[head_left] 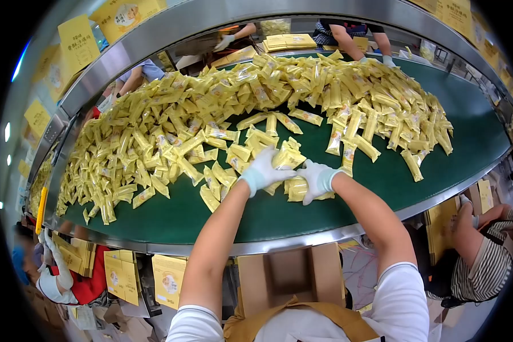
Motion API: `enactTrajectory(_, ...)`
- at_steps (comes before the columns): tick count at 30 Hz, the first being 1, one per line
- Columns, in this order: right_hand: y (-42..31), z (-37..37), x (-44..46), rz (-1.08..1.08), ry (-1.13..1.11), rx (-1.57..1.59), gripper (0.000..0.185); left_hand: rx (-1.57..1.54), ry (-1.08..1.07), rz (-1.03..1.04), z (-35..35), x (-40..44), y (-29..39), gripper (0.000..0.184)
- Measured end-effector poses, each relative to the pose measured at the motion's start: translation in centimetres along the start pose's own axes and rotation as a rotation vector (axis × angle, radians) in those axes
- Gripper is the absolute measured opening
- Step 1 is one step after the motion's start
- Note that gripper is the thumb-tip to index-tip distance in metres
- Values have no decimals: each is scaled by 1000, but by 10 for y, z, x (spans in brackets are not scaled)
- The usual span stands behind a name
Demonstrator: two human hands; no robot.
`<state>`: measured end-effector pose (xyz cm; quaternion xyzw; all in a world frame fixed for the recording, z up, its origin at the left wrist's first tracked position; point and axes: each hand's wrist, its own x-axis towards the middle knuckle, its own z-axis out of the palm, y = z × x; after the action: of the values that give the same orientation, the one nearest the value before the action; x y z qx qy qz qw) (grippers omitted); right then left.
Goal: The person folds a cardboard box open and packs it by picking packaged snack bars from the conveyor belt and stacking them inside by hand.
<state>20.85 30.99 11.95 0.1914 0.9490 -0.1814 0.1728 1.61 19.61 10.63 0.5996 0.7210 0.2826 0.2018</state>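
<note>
Both my hands wear white gloves and work close together at the near part of a big pile of yellow wrapped snack packets. My left hand is closed around several packets, its thumb reaching toward the right hand. Just beside it, my right hand has its fingers curled on several more packets lying low on the belt. The fingers partly hide how many packets each hand has. Loose packets lie left of my left hand, and others beyond my right.
The green conveyor belt has a metal edge in front of me. An open cardboard box stands below it. Folded yellow cartons are at the lower left. Co-workers' gloved hands appear across the belt; other people sit at both sides.
</note>
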Motion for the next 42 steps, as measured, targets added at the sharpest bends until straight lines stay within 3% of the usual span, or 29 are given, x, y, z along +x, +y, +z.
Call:
enactTrajectory(1,-2,5,-7,-32,13,-51,93,176,-50,-29,1,13,6,99)
enactTrajectory(2,-4,10,-14,-63,27,-101,90,183,-280,-171,-2,27,11,116)
enactTrajectory(5,-11,27,-37,-88,42,-207,77,402,-348,-309,5,30,28,114)
enactTrajectory(8,-13,38,-64,-111,79,-180,72,447,-291,-234,4,11,35,112)
enactTrajectory(11,10,78,-81,-221,420,-243,68,468,-182,-53,0,-33,31,105)
enactTrajectory(13,8,84,-88,-148,370,-104,71,500,-89,93,5,-74,22,100)
enactTrajectory(15,1,89,-95,-78,407,-15,72,463,-224,29,7,-105,21,96)
enactTrajectory(17,-1,92,-97,-45,438,-117,92,579,-218,80,21,-131,12,94)
enactTrajectory(19,-6,93,-95,-22,513,-163,102,606,-200,37,24,-137,13,104)
enactTrajectory(20,-8,93,-95,61,390,-189,116,595,-216,2,25,-138,14,108)
enactTrajectory(24,-22,80,-95,229,215,-113,120,574,-256,-109,25,-129,19,123)
enactTrajectory(27,-19,84,-102,303,294,287,123,534,-173,-90,27,-135,13,124)
enactTrajectory(29,-10,97,-117,151,500,721,124,467,-45,-42,24,-145,4,124)
enactTrajectory(31,-26,86,-147,-18,663,971,123,-71,96,-71,10,-159,-4,122)
enactTrajectory(33,-87,37,-197,-251,465,1417,121,-179,304,12,9,-178,-28,123)
enactTrajectory(34,-75,56,-199,-300,575,906,123,-218,381,32,8,-186,-39,125)
enactTrajectory(35,-91,43,-208,-322,521,507,117,-704,347,-41,6,-194,-31,120)
enactTrajectory(37,-140,24,-213,-213,170,76,106,-938,144,-110,-20,-214,-4,109)
enactTrajectory(40,-177,81,-191,-309,39,-329,91,-1240,139,280,-20,-229,50,74)
enactTrajectory(42,-201,107,-171,-301,-142,-452,90,-1278,55,69,-6,-232,72,74)
